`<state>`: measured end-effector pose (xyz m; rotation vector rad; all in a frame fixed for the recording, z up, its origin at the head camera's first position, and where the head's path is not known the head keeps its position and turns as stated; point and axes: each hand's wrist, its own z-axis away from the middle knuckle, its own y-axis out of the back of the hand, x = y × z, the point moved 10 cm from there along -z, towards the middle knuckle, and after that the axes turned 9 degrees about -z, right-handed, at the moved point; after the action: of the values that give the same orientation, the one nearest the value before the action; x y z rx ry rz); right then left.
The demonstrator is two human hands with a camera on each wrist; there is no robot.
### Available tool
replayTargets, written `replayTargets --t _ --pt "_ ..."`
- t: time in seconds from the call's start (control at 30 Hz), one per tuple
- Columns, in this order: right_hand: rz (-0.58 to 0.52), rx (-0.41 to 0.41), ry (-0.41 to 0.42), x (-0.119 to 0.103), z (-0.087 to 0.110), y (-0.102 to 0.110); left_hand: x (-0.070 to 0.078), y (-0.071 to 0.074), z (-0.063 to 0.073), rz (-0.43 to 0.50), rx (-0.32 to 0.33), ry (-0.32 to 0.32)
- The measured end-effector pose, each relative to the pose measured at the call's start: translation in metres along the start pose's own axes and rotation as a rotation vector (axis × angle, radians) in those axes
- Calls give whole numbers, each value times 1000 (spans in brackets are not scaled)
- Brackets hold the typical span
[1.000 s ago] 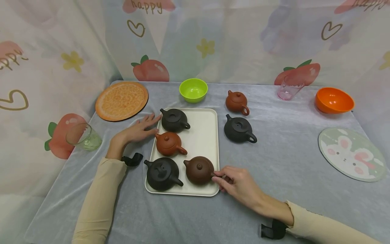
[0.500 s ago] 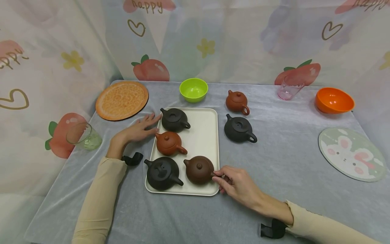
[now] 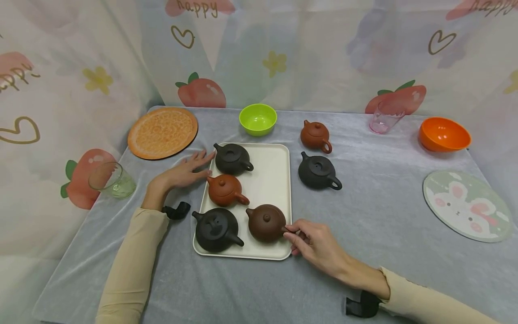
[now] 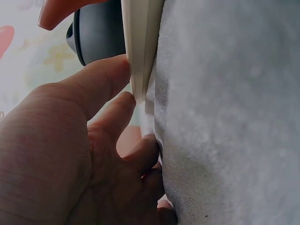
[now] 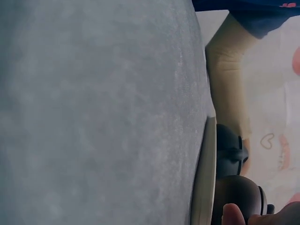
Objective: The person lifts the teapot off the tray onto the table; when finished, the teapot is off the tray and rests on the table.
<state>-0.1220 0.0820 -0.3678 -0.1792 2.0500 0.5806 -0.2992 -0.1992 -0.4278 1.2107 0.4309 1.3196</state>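
Note:
My right hand (image 3: 319, 245) pinches the handle of a dark brown teapot (image 3: 266, 223) at the near right corner of a cream tray (image 3: 269, 175). In the right wrist view the brown teapot (image 5: 239, 194) shows just above the tray rim, fingertips beside it. My left hand (image 3: 184, 172) lies with fingers spread at the tray's left edge; thumb and a fingertip touch the rim in the left wrist view. Also on the tray are a small black teapot (image 3: 232, 159), a reddish-brown teapot (image 3: 225, 191) and a larger black teapot (image 3: 216, 230).
Right of the tray stand another black teapot (image 3: 319, 172) and a reddish-brown teapot (image 3: 315, 135). Around them are a green bowl (image 3: 257, 120), orange bowl (image 3: 444, 135), pink glass (image 3: 382, 120), green glass (image 3: 119, 184), orange round mat (image 3: 162, 132) and rabbit mat (image 3: 467, 205).
The brown teapot has shifted slightly to the right and away from me, with my right hand still pinching its handle. My left hand stays at the tray's edge.

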Motion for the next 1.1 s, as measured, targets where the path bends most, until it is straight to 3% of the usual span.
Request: replayTargets --t 1.1 --pt "58 110 -11 -9 11 32 0 -1 -1 -19 -10 -4"
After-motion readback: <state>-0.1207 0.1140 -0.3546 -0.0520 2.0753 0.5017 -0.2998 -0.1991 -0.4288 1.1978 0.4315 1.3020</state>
